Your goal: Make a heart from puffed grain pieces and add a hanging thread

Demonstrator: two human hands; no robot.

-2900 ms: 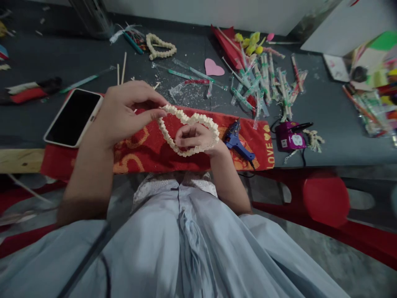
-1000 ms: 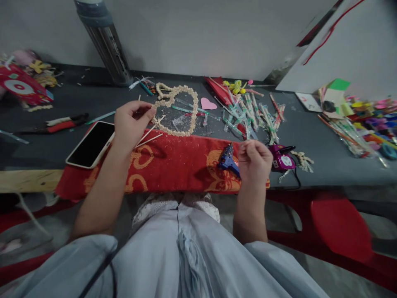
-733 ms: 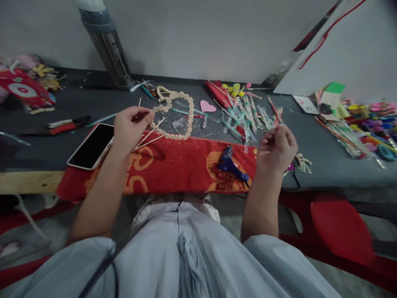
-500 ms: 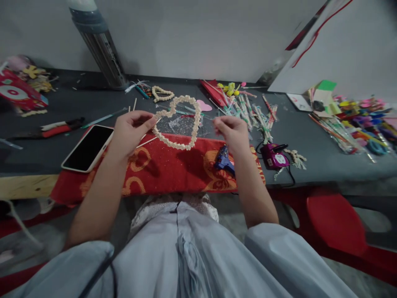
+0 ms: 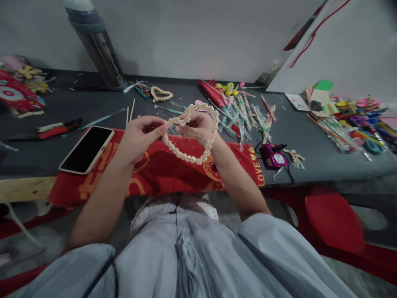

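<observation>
A heart-shaped ring (image 5: 189, 158) of bumpy cream-coloured cord or beads hangs above the red towel (image 5: 173, 178). My left hand (image 5: 139, 134) pinches its left side between thumb and forefinger. Behind the ring's upper part is my right hand (image 5: 200, 128), its thumb and fingers closed at the notch of the heart; the ring's top partly covers them. Under my right forearm the blue glue gun is almost wholly hidden. A smaller cream triangular or heart-like loop (image 5: 161, 97) lies at the back of the table. Part of a pink paper heart (image 5: 200, 104) shows behind the ring.
A phone (image 5: 87, 150) lies left on the towel, with red-handled pliers (image 5: 56, 130) beyond it. A tall bottle (image 5: 101, 49) stands by the wall. Wrapped sticks (image 5: 245, 109), a purple device with a cord (image 5: 273, 156) and colourful craft supplies (image 5: 366, 124) lie right.
My right hand has moved left, from beside the ring to its notch. The ring has shifted right and slightly down. My right forearm now covers the glue gun.
</observation>
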